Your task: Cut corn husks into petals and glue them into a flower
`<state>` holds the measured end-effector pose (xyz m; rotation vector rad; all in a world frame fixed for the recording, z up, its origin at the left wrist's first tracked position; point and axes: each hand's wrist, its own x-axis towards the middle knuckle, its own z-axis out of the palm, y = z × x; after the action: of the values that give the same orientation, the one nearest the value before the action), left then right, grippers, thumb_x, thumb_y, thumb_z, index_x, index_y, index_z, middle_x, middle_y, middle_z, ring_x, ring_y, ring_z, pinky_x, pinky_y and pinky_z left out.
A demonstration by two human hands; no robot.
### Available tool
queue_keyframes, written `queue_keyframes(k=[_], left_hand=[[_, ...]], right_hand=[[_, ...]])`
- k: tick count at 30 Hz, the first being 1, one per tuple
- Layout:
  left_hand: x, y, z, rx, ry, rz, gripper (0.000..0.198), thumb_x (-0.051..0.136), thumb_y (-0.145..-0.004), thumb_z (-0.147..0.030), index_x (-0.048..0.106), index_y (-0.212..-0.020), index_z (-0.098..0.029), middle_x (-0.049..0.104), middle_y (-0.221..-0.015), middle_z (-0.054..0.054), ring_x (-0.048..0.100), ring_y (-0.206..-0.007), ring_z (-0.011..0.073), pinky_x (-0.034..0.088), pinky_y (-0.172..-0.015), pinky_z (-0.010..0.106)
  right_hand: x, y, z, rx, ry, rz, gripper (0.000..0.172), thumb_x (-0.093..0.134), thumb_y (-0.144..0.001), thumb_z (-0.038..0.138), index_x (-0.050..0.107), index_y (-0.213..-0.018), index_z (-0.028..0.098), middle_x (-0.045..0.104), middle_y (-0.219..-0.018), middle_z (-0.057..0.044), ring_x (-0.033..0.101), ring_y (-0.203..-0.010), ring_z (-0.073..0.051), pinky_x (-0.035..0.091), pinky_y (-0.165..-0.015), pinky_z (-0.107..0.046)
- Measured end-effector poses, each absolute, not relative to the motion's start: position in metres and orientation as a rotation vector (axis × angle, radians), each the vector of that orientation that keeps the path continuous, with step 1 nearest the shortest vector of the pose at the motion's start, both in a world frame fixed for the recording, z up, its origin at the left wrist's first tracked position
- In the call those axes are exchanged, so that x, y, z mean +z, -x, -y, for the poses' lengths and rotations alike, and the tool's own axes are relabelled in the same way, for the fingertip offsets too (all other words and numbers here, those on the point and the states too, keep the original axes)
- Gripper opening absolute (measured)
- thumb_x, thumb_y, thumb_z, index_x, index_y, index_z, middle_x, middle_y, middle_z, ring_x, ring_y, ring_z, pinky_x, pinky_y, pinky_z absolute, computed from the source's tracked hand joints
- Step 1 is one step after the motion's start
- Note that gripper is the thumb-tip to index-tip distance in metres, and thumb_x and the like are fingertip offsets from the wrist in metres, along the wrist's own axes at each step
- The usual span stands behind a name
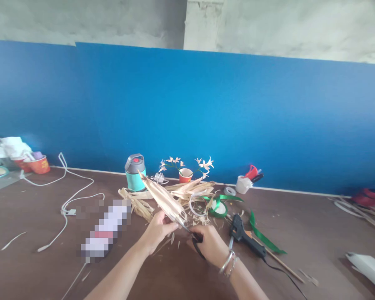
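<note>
My left hand [158, 231] is closed on the base of a dried corn husk [164, 196], whose pointed tip slants up and to the left. In my right hand [209, 241] is a pair of scissors [197, 239] with black handles, fingers wrapped round the grips. The blades reach to the lower end of the husk; whether they are apart cannot be made out. More dried husks [193, 189] lie in a pile behind my hands, and small husk scraps are strewn below.
A black glue gun [245, 237] with a cord lies right of my hands, by green ribbon [265, 235] and a ribbon spool [219, 208]. Behind stand a teal flask [136, 179], an orange cup [185, 176] with husk flowers and a white cup [243, 185]. White cable [76, 200] runs at left.
</note>
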<state>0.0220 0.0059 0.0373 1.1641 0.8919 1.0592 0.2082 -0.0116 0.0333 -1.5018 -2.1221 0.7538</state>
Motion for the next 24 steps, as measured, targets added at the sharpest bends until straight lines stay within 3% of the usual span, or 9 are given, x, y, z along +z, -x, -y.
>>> queue_keyframes(k=[13,24], left_hand=[[0.0397,-0.0259,-0.0027,1.082,-1.121,-0.883,0.029,0.067,-0.065,-0.019,0.061,-0.093,-0.015,0.069,-0.092,0.005,0.060,-0.095,0.0260,0.044,-0.085,0.035],[0.0391,-0.0266,-0.0019,1.101,-1.075,-0.831,0.038,0.068,-0.065,-0.019,0.060,-0.102,-0.016,0.068,-0.101,0.006,0.058,-0.100,0.0252,0.042,-0.089,0.036]], right_hand=[[0.0331,-0.2069,0.0123,0.794,1.483,2.064,0.017,0.057,-0.066,0.022,0.070,-0.075,0.017,0.060,-0.057,0.002,0.046,-0.052,-0.011,0.033,-0.051,-0.020],[0.0321,-0.2049,0.0109,0.862,1.444,2.007,0.015,0.058,-0.066,0.023,0.069,-0.072,0.015,0.061,-0.058,0.001,0.047,-0.051,-0.011,0.035,-0.050,-0.021]])
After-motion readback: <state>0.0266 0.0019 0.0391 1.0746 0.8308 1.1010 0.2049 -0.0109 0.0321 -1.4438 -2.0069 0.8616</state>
